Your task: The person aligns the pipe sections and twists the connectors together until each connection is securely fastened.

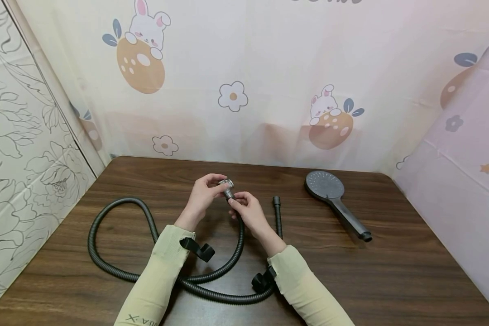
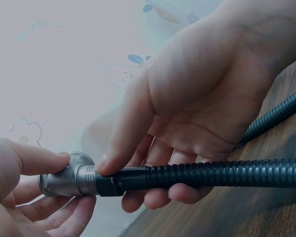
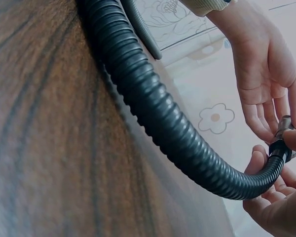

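Above the table's middle, my left hand (image 1: 200, 197) grips a silver metal threaded fitting (image 2: 64, 181) with a round knob-like part on its side. My right hand (image 1: 250, 212) pinches the black end nut (image 2: 130, 179) of a ribbed shower hose (image 1: 240, 244), thumb on top and fingers curled below. The nut sits right against the fitting's threads, in line with them; several thread turns show in the left wrist view. From the nut the hose curves down to the table, as the right wrist view shows.
A grey handheld shower head (image 1: 325, 186) lies at the right of the brown wooden table (image 1: 391, 271), handle toward the front right. The hose loops out to the left and crosses itself under my forearms. Its other end (image 1: 276, 202) lies just right of my right hand.
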Motion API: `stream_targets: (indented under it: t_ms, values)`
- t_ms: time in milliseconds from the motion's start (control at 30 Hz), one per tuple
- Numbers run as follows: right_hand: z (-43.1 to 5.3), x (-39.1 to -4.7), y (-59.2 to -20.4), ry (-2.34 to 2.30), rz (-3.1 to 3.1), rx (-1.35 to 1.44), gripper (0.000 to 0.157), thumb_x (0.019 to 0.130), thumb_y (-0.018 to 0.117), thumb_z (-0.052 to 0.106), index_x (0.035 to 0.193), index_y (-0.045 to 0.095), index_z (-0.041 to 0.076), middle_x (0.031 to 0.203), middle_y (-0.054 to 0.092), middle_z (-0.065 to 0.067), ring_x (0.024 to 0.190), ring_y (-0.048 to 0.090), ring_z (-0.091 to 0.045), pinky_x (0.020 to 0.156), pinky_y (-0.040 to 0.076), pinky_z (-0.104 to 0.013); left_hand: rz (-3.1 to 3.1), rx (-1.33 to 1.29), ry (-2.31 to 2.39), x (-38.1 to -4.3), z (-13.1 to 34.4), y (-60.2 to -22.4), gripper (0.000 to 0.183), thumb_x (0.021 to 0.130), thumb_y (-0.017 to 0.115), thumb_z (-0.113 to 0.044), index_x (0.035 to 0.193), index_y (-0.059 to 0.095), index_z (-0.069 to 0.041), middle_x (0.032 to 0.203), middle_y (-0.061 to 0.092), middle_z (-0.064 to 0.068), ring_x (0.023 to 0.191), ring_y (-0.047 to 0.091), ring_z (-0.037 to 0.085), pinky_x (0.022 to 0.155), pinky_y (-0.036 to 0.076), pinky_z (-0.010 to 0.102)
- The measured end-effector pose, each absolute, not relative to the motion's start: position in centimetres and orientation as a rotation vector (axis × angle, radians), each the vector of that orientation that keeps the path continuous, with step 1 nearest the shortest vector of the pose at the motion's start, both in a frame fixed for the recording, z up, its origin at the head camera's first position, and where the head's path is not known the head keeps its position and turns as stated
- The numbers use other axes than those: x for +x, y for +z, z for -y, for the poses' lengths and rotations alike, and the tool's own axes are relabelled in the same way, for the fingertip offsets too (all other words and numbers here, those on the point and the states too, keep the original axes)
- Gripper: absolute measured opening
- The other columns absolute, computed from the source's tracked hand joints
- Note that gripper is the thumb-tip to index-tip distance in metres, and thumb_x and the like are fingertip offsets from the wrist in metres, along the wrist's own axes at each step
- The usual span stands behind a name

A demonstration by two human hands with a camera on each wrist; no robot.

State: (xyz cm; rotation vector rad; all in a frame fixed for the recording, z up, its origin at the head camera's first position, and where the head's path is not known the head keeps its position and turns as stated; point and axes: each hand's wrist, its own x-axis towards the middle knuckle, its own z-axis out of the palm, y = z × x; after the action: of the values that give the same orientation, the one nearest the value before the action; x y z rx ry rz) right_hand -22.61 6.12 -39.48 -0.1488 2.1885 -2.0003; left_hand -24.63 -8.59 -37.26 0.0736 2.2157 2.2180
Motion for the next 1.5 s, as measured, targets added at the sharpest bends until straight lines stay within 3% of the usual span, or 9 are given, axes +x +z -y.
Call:
stream_targets:
  t_ms: [300,467,867,1100,1500]
  values:
    - [-6.1,-22.6,-39.6,-2.000,-2.183,-0.159,0.029,0.091,0.055,0.015,0.112,0.053,-0.004,0.102,0.057,-0.025,0.066,0.059,-0.012,0.062,0.052,-0.027,-2.207,0.070,2.225,-24.6,8.5,-37.2,0.032,0.084,0.064,-0.011,0.113,0.059,0.002,0.101,0.055,0.012,0.084,0.059,0.016,0.079,0.053,0.034]
    - [-6.1,-21.5,-37.7,-1.979,-2.181,-0.160,0.031,0.090,0.056,0.011,0.115,0.049,-0.006,0.101,0.057,-0.023,0.070,0.060,-0.015,0.065,0.053,-0.030,-2.205,0.072,2.224,-24.6,8.5,-37.2,0.030,0.084,0.064,-0.011,0.112,0.059,0.001,0.101,0.054,0.012,0.084,0.058,0.016,0.080,0.053,0.036]
    - [-6.0,-21.1,-37.0,-1.949,-2.216,-0.121,0.032,0.086,0.060,0.008,0.113,0.048,-0.005,0.098,0.058,-0.017,0.077,0.062,-0.026,0.064,0.053,-0.029,-2.228,0.060,2.208,-24.5,8.4,-37.1,0.028,0.084,0.064,-0.011,0.110,0.061,-0.001,0.100,0.055,0.011,0.084,0.058,0.016,0.076,0.054,0.030]
    - [-6.0,-21.0,-36.8,-1.959,-2.216,-0.148,0.030,0.088,0.057,0.009,0.112,0.050,-0.006,0.098,0.059,-0.017,0.076,0.062,-0.026,0.064,0.053,-0.031,-2.208,0.066,2.217,-24.6,8.5,-37.0,0.031,0.085,0.064,-0.011,0.113,0.058,0.001,0.102,0.054,0.012,0.086,0.058,0.017,0.082,0.052,0.038]
    - [-6.0,-20.9,-36.6,-1.943,-2.216,-0.127,0.036,0.087,0.060,0.010,0.117,0.046,-0.005,0.103,0.056,-0.019,0.079,0.063,-0.026,0.067,0.053,-0.032,-2.245,0.055,2.196,-24.4,8.4,-37.1,0.028,0.085,0.064,-0.011,0.110,0.060,-0.001,0.101,0.055,0.012,0.084,0.058,0.017,0.078,0.053,0.033]
